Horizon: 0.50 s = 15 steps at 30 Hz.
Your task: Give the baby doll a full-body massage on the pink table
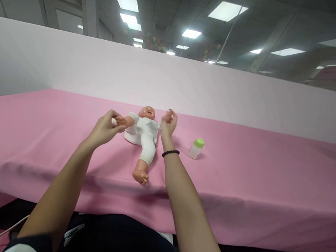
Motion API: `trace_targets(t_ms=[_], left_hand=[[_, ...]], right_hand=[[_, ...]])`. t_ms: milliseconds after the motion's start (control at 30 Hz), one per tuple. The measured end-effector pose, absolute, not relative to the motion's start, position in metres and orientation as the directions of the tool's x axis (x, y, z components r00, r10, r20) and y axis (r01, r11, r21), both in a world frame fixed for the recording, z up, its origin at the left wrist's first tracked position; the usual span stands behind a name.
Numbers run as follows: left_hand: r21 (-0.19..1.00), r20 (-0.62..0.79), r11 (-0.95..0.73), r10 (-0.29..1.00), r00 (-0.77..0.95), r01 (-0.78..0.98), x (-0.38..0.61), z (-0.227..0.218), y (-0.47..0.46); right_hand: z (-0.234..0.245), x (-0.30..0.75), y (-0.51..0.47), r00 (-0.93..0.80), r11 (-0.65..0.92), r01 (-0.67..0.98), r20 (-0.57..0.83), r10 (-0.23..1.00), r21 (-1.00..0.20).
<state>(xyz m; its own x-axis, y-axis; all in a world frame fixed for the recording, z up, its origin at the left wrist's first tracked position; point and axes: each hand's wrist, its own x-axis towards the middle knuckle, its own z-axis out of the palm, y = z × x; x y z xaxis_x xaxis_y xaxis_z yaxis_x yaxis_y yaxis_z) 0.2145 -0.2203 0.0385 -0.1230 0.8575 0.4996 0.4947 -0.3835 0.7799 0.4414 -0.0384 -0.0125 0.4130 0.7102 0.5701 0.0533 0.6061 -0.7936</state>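
Note:
A baby doll (pixel 147 133) in a white cloth body lies on its back on the pink-covered table, head toward the wall and one bare foot toward me. Its other leg is hard to make out. My left hand (pixel 106 128) is closed around the doll's arm on the left side, near its small hand. On the other side, my right hand (pixel 168 125) has its fingers curled about the doll's other arm, which it partly hides. A dark beaded bracelet circles my right wrist. To the right of the doll stands a small clear bottle (pixel 196 149) with a green cap.
The pink cloth (pixel 257 168) covers the table and hangs over its front edge. Behind it rises a white partition (pixel 190 86), with glass above reflecting ceiling lights. A white cable (pixel 2 231) runs at the lower left.

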Motion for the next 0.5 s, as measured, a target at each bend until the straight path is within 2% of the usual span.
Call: trace_targets(t_ms=[67,133,200,267,367,433,500], left_hand=[[0.726,0.513,-0.376,0.854,-0.089,0.575,0.23,0.046,-0.189],[0.681,0.494,-0.341,0.867,-0.064,0.648,0.24,0.049,-0.167],[0.668,0.476,-0.321,0.878,-0.054,0.671,0.241,0.048,-0.162],[0.694,0.473,-0.325,0.879,-0.067,0.643,0.235,0.045,-0.177],[0.766,0.441,-0.298,0.889,-0.127,0.57,0.216,0.034,-0.229],[0.8,0.393,-0.261,0.908,-0.143,0.54,0.203,0.021,-0.267],[0.802,0.357,-0.229,0.924,-0.136,0.552,0.195,0.001,-0.298]], right_hand=[[-0.008,0.429,-0.05,0.093,0.71,0.087,0.715,0.693,-0.699],[-0.009,0.422,-0.058,-0.177,0.746,0.104,0.726,0.665,-0.658],[-0.012,0.421,-0.058,-0.24,0.738,0.124,0.701,0.671,-0.664],[-0.014,0.425,-0.051,-0.097,0.711,0.122,0.705,0.702,-0.692],[-0.015,0.44,-0.035,0.301,0.617,0.076,0.608,0.735,-0.784],[-0.019,0.454,-0.026,0.547,0.45,0.031,0.392,0.74,-0.893],[-0.025,0.47,-0.024,0.675,0.235,-0.028,0.155,0.721,-0.972]])
